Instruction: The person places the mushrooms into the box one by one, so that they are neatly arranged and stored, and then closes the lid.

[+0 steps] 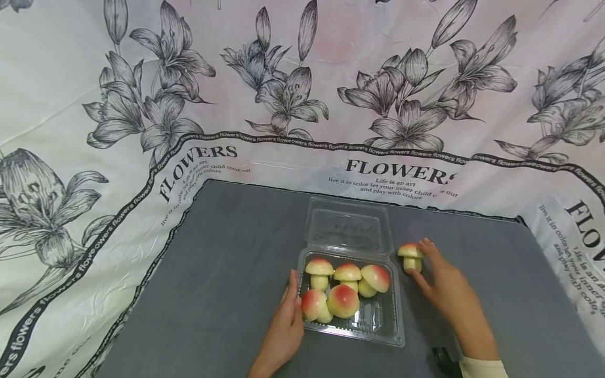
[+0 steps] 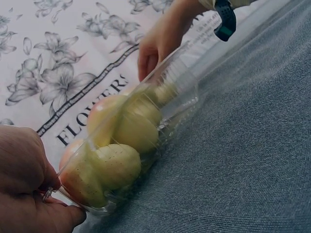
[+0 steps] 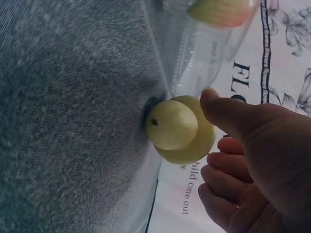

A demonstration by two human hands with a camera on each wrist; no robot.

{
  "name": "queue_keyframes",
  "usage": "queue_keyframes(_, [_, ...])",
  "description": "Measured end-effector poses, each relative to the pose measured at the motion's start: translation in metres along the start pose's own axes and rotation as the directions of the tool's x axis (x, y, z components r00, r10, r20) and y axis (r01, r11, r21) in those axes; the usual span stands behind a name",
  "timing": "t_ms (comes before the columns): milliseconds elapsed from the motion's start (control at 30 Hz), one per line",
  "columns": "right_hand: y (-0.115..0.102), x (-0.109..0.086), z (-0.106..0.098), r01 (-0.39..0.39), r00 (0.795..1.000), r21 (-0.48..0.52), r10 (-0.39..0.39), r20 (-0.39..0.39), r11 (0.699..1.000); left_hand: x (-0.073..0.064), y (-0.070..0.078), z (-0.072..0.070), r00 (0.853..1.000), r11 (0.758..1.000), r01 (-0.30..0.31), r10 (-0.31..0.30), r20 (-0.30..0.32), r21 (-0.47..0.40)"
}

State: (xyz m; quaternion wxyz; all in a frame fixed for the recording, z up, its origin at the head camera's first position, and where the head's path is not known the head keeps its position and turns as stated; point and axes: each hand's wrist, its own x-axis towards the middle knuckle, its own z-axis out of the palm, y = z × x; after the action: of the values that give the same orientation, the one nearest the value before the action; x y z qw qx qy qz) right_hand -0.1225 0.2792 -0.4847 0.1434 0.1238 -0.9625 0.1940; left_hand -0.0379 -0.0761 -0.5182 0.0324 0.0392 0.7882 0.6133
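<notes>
A hinged clear plastic box (image 1: pixel 378 325) lies with its lid (image 1: pixel 350 226) folded back. Inside sit several pale yellow mushrooms with red-tinged caps, among them one mushroom (image 1: pixel 343 301) showing its cap top. My left hand (image 1: pixel 282 325) holds the box at its left side; in the left wrist view, thumb and finger pinch its rim (image 2: pixel 99 211). Right of the box, my right hand (image 1: pixel 449 291) has thumb and fingers on a single mushroom (image 1: pixel 409 252). The right wrist view shows that mushroom's stem (image 3: pixel 172 125) end-on, with the thumb (image 3: pixel 218 107) at its cap and the other fingers curled nearby.
The dark grey tabletop (image 1: pixel 227 273) extends around the box. Behind it, a white flower-printed cloth (image 1: pixel 293 168) rises along the back and sides. A dark band (image 2: pixel 224 20) is on the right wrist, beside a light sleeve (image 1: pixel 482 367).
</notes>
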Motion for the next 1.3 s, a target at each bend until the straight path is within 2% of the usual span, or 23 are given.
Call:
queue_keyframes(600, [0.005, 0.007, 0.003, -0.071, 0.989, 0.009, 0.070, 0.131, 0.997, -0.001, 0.001, 0.000, 1.000, 1.000, -0.009, 0.009, 0.011, -0.006])
queue_keyframes(1067, [0.014, 0.011, 0.004, -0.054, 0.994, 0.019, 0.052, 0.096, 0.998, -0.001, 0.001, 0.000, 1.000, 1.000, 0.012, -0.012, 0.008, 0.009])
queue_keyframes(1300, [0.017, 0.016, 0.000, -0.085, 0.984, 0.021, 0.081, 0.157, 0.996, -0.001, 0.001, 0.000, 1.000, 1.000, 0.011, -0.011, 0.007, 0.019])
